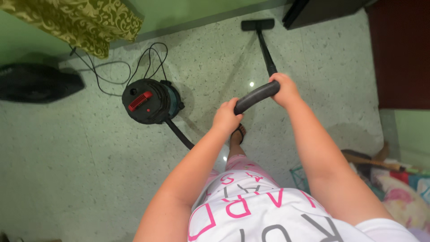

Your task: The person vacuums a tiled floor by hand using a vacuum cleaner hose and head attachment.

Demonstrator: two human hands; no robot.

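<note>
Your two hands share the curved black vacuum handle (256, 97), which crosses the middle of the view at a slant, its higher end to the right. Your right hand (285, 88) is wrapped tight around that upper end, where the handle meets the straight black wand (266, 51); your left hand (226, 117) is closed just as firmly over the lower end, knuckles up. The wand runs away from you across the speckled pale floor (80, 157) to a flat black floor nozzle (257, 24), which sits on the floor near the base of the green wall (188, 13). From under your left hand a black hose (179, 133) drops back to the round black vacuum canister (151, 101), standing on the floor well to your left; on its lid is a red ribbed rectangular switch panel (140, 101) (any marking on it is too small to tell), and a thin black power cord (148, 60) loops on the floor behind it. Beyond the cord, an olive patterned cloth (85, 22) hangs at the upper left, with a dark flat object (38, 83) on the floor beneath it. A dark cabinet (403, 54) fills the upper right, and a heap of colourful fabric (398, 183) lies at your right side.
</note>
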